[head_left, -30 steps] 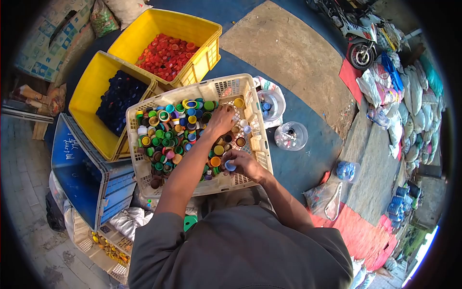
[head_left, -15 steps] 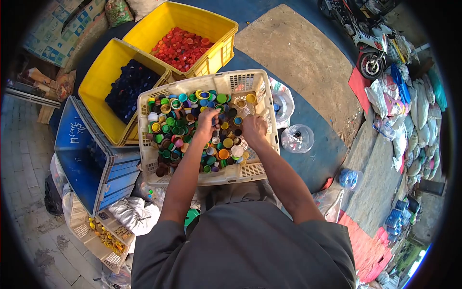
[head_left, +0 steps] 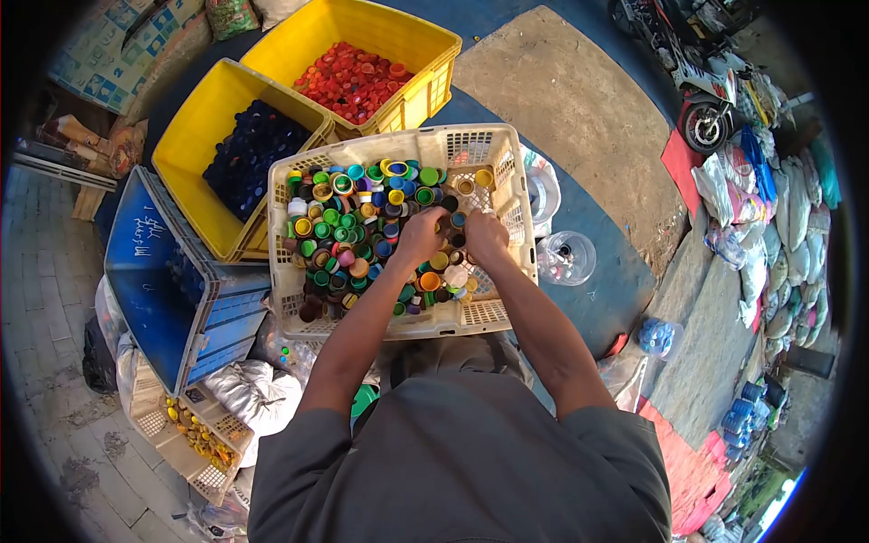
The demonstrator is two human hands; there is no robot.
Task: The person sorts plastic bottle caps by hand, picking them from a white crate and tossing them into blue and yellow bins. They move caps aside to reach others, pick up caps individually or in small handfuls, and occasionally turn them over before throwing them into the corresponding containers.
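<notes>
Crates line the left side: a blue crate (head_left: 145, 271), then a yellow crate (head_left: 186, 154) of dark blue caps (head_left: 249, 149), and just beyond it a second yellow crate (head_left: 299, 36) of red caps (head_left: 353, 81). Next to these, in front of the person, sits the cream basket (head_left: 425, 321). Its mixed caps (head_left: 339, 226) are heaped on its left half and thin out to bare mesh on the right. The work in hand looks like picking through that heap, at the stage of searching and pinching rather than carrying away, since both hands are down inside the basket. The left hand (head_left: 421, 237) comes in on a nearly straight forearm, knuckles up, fingers curled into the right edge of the heap. The right hand (head_left: 486, 237) lies just beside it, wrist bent inward, fingers pointing down at the sparse caps. From above the knuckles hide the fingertips, so I cannot tell whether either hand has closed on a cap or is only touching them. The next move probably calls for a clean pinch on one cap and a lift clear of its neighbours. To the right, outside the basket, stands a clear tub (head_left: 566, 258).
</notes>
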